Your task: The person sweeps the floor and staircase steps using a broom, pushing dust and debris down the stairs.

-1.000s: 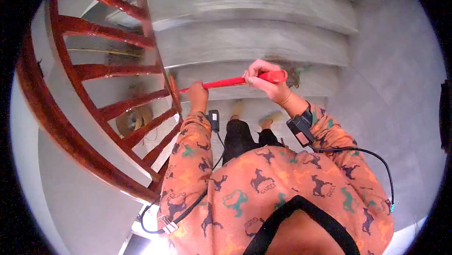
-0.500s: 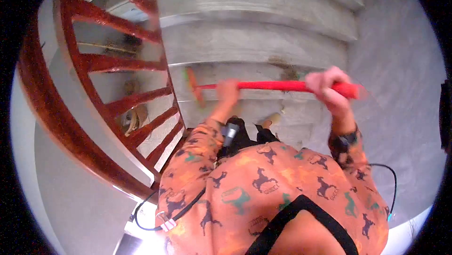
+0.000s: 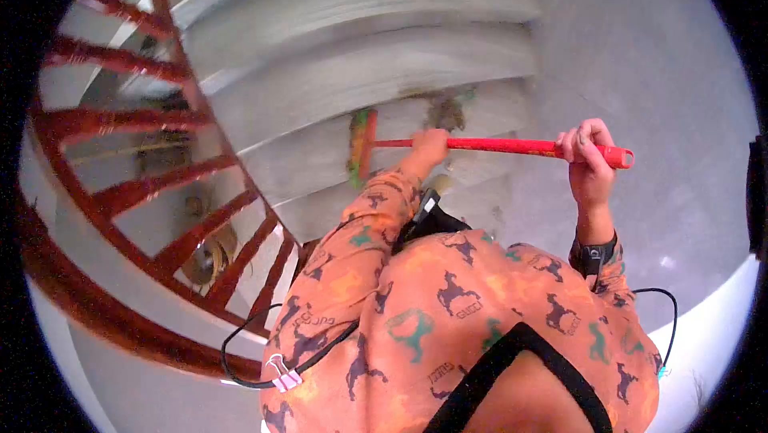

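Note:
A broom (image 3: 500,146) with a red handle lies across the view, its red and green bristled head (image 3: 362,147) over a grey stair step at the left end. My left hand (image 3: 432,145) is closed around the handle not far from the head. Close to the handle's far right end, my right hand (image 3: 586,147) is wrapped around it too. A dark heap of dirt (image 3: 446,113) lies on the step just above my left hand. Whether the bristles touch the step, I cannot tell.
Curved grey stairs (image 3: 360,57) rise ahead. A red-brown wooden railing (image 3: 128,125) runs down the left side, and a coiled yellowish object (image 3: 210,253) shows behind its bars. On the right stands a plain grey wall (image 3: 640,73). Black cables (image 3: 672,305) hang at both sleeves.
The broom head has moved right, away from the railing, with my left hand. My right hand has shifted slightly right. The view has turned, and the railing now sits further left.

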{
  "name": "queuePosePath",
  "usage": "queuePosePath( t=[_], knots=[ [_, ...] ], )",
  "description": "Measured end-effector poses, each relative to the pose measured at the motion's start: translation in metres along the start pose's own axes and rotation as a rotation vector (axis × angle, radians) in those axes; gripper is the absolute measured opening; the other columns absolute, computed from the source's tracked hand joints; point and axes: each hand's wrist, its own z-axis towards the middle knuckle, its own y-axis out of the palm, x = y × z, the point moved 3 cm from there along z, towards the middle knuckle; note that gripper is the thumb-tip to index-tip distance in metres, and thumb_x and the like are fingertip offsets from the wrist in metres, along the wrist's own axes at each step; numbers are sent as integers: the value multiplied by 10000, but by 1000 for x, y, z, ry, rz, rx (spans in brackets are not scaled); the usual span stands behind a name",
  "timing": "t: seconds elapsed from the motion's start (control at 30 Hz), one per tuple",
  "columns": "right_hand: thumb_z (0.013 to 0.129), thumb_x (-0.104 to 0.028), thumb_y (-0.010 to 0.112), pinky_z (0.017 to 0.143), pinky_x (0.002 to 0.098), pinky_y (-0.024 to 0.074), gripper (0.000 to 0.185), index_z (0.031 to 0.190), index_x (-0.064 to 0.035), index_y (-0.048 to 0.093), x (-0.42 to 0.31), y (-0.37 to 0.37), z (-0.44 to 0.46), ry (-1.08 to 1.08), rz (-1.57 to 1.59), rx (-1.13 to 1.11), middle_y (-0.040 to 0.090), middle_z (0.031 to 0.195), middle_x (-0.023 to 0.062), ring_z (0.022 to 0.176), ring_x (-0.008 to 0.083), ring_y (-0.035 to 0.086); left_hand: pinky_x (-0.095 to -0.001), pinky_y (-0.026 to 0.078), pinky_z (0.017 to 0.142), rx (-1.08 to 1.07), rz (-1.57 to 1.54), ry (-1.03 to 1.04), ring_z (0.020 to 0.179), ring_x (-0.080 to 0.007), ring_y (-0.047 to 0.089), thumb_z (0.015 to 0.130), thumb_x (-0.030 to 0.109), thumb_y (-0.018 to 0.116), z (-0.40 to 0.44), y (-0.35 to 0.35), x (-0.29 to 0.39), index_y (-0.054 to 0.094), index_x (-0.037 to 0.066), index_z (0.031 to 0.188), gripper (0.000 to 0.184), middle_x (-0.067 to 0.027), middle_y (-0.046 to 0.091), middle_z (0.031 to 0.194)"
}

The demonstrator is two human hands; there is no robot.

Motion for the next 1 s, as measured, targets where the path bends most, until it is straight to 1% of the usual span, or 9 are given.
queuePosePath(
  t=[0.1, 0.27, 0.33, 0.37, 0.43, 0.57, 0.73, 0.87, 1.0],
  knots=[
    [723, -83, 499, 642, 303, 346, 117, 752, -73, 386, -5, -15, -33, -29, -82, 235, 384, 635, 0, 566, 137, 397, -386, 454, 675, -171, 35, 143, 782, -275, 583, 693, 170, 528, 12, 14, 30, 615, 87, 720, 123, -119, 607, 814],
    [719, -131, 531, 558, 299, 322, 174, 655, -92, 374, -8, -38, -125, -334, -64, -54, 383, 525, -15, 458, 122, 382, -400, 448, 658, -348, 183, 455, 787, -267, 582, 687, 171, 530, -3, 47, 61, 616, 88, 723, 125, -112, 608, 788],
    [721, -136, 535, 545, 302, 321, 188, 640, -95, 371, -71, 2, -147, -441, -177, -167, 379, 507, -18, 437, 121, 377, -451, 414, 700, -138, 165, 639, 780, -316, 568, 680, 180, 537, -11, 6, 101, 607, 108, 765, 132, -118, 598, 785],
    [732, -145, 534, 546, 303, 322, 194, 644, -95, 369, -68, 9, -165, -472, -169, 20, 379, 509, -14, 439, 120, 371, -451, 414, 700, -141, 175, 677, 780, -316, 568, 680, 180, 537, -16, 10, 106, 607, 108, 765, 132, -118, 598, 785],
    [763, -144, 512, 537, 306, 319, 184, 661, -94, 367, -42, 21, -183, -519, -235, 349, 373, 513, -7, 441, 116, 342, -459, 403, 690, -83, 124, 611, 764, -320, 567, 673, 171, 532, -19, 17, 100, 599, 98, 743, 122, -118, 593, 759],
    [777, -114, 466, 526, 298, 303, 160, 665, -93, 353, 25, 35, -210, -559, -219, 383, 339, 499, -18, 434, 106, 318, -407, 390, 728, 10, 189, 584, 762, -261, 582, 687, 158, 525, -14, 63, 59, 587, 104, 753, 105, -84, 603, 756],
    [762, -121, 495, 514, 289, 298, 162, 667, -92, 368, 52, 95, -283, -514, -229, 408, 357, 508, -17, 430, 102, 329, -462, 369, 777, -136, 229, 681, 746, -265, 586, 690, 163, 523, -91, 103, 19, 592, 106, 752, 109, -81, 602, 741],
    [777, -120, 458, 507, 272, 289, 175, 646, -100, 344, 18, 85, -272, -546, -251, 366, 322, 479, -38, 415, 85, 320, -466, 363, 786, -135, 175, 705, 755, -258, 583, 690, 169, 528, -94, 83, 39, 598, 108, 740, 106, -79, 600, 722],
    [780, -112, 460, 525, 285, 291, 165, 660, -92, 349, 56, 91, -258, -583, -391, 403, 359, 509, -15, 422, 101, 323, -432, 385, 768, 50, 275, 689, 753, -252, 586, 688, 180, 531, -55, 62, 7, 602, 107, 730, 111, -78, 598, 705]
  ],
)
